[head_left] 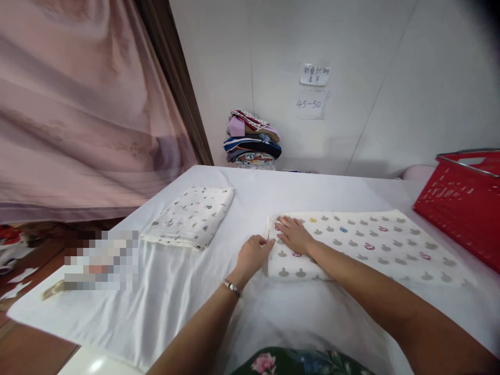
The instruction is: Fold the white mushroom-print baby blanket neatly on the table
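A white cloth with grey and coloured bunny prints (351,245) lies in a long folded strip on the right half of the table. My right hand (294,235) rests flat on its left end, fingers spread. At that same end, my left hand (254,255) pinches the cloth's left edge between thumb and fingers. A bracelet circles the left wrist. Farther left lies a second white cloth with small prints (191,216), folded into a rectangle and apart from both hands.
The table (324,190) has a white, wrinkled cover. A red plastic basket (464,208) stands at the right edge. Behind the table is a stack of folded fabrics (253,140). Pink curtain (78,104) hangs at left. A blurred-out item lies near the left edge.
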`<act>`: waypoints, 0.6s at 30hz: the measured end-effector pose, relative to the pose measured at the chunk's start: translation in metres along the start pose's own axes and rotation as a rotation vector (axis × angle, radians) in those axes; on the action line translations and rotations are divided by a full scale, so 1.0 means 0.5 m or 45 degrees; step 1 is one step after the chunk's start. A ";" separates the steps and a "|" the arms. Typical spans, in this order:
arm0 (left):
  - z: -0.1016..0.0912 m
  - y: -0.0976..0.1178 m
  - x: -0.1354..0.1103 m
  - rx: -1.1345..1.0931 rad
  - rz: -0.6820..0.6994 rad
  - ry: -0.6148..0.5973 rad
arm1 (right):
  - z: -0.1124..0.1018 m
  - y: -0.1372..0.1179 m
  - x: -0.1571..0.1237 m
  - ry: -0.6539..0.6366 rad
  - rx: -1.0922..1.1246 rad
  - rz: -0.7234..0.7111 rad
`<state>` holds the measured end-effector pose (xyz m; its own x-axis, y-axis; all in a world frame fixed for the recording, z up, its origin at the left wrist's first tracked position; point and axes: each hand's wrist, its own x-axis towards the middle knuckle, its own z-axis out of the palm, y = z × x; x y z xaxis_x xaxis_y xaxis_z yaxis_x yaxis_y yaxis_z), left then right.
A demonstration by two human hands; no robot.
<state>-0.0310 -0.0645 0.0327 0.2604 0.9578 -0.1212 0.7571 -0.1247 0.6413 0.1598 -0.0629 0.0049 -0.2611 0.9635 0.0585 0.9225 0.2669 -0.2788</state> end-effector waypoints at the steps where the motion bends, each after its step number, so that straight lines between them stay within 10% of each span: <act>1: -0.001 0.010 0.024 0.058 0.022 0.030 | 0.001 -0.002 0.000 -0.002 -0.003 0.013; 8: 0.038 0.088 0.154 0.378 0.104 0.024 | -0.025 0.021 -0.021 0.045 0.101 -0.093; 18: 0.043 0.090 0.176 0.238 0.054 -0.026 | -0.101 0.242 -0.053 0.277 -0.068 0.436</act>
<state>0.0390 0.0086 0.0347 0.3053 0.9455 -0.1136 0.8428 -0.2127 0.4945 0.2927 -0.0551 0.0180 0.1250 0.9768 0.1741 0.9606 -0.0752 -0.2674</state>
